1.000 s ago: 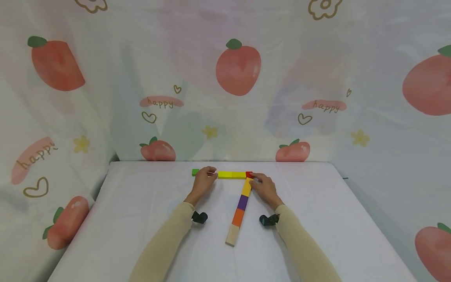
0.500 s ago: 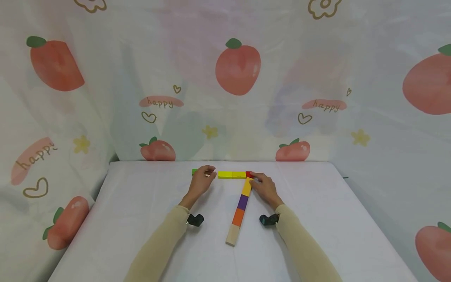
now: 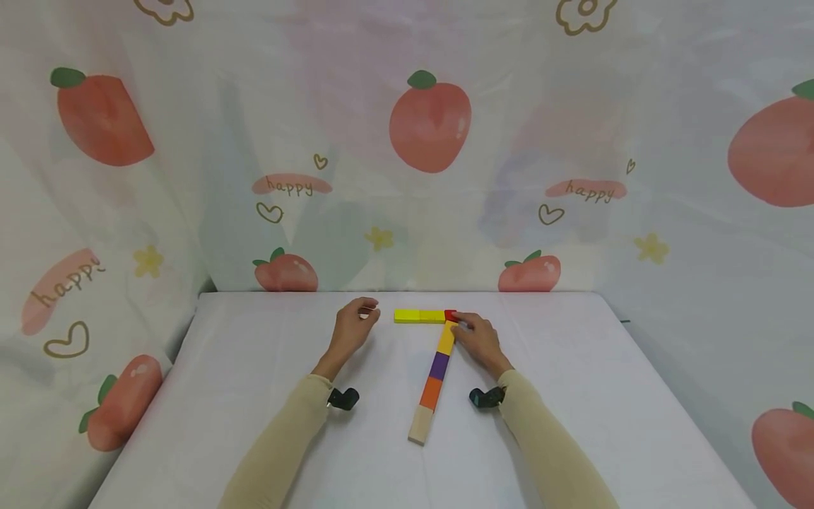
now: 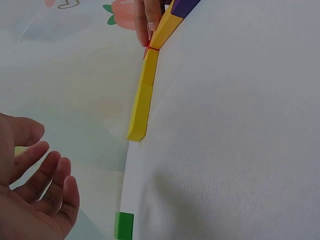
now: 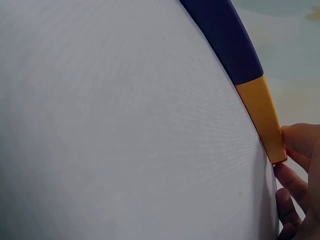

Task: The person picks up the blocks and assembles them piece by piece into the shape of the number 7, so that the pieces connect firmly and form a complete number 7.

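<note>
My left hand (image 3: 352,329) is held left of two bright yellow blocks (image 3: 420,316), with relaxed, parted fingers and nothing in them. A green block (image 4: 125,226) shows near it in the left wrist view; in the head view the hand hides it. My right hand (image 3: 481,339) pinches at the corner where the yellow row meets a slanting row. Its fingertips are on the small red block (image 3: 450,314), mostly covered, and the thumb is against the amber block (image 3: 446,339). Below follow purple (image 3: 439,365), orange (image 3: 430,393) and bare wood (image 3: 420,425) blocks, end to end.
A white cloth covers the table (image 3: 547,332), whose back edge runs just behind the yellow row. Fruit-printed curtains (image 3: 432,212) hang at the back and both sides. A small dark camera (image 3: 487,398) is strapped at each wrist.
My left hand has moved left, away from the end of the yellow row, and now covers the green block in the head view. The right hand and the blocks at the corner stay put.
</note>
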Demonstrator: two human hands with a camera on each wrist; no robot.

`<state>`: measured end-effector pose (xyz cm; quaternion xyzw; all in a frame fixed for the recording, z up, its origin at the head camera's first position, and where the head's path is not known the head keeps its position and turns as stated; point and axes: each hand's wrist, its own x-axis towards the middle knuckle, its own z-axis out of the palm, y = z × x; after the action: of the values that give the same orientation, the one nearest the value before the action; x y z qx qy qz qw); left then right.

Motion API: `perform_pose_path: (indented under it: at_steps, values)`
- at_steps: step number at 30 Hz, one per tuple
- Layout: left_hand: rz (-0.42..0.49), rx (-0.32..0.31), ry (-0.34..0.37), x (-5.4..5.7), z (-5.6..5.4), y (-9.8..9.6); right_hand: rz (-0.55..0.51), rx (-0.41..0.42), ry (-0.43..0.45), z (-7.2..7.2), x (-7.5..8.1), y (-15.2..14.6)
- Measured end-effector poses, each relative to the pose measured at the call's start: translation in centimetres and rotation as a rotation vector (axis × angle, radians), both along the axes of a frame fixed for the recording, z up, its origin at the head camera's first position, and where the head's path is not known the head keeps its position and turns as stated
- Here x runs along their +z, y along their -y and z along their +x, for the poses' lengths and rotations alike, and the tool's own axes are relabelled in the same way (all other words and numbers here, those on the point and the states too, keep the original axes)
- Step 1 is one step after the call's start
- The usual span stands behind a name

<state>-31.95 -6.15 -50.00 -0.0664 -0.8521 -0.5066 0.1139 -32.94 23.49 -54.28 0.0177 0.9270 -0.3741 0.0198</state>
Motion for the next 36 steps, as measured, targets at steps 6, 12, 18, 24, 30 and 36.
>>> perform_pose_path:
  at_steps: [6, 12, 18, 24, 30, 36]
  values:
    - [0.035, 0.015, -0.009, -0.2, -0.4, 1.2, -0.007, 0.010, 0.004, 0.1, 0.2, -0.1]
    - [0.040, 0.042, -0.011, -0.5, -0.8, 2.2, -0.008, 0.011, 0.010, 0.1, 0.5, -0.1]
    - [0.065, 0.057, 0.007, -0.8, -1.4, 3.1, 0.002, 0.012, -0.001, 0.1, 0.3, -0.1]
    - [0.085, 0.067, 0.032, -1.0, -2.0, 4.0, 0.011, 0.017, -0.006, 0.0, 0.1, -0.1]
    - [0.052, 0.078, 0.113, -1.7, -2.7, 5.1, 0.010, 0.014, -0.005, -0.1, 0.0, 0.0]
    - [0.053, 0.091, 0.207, -2.3, -3.1, 6.1, 0.005, 0.014, -0.007, -0.1, 0.1, 0.0]
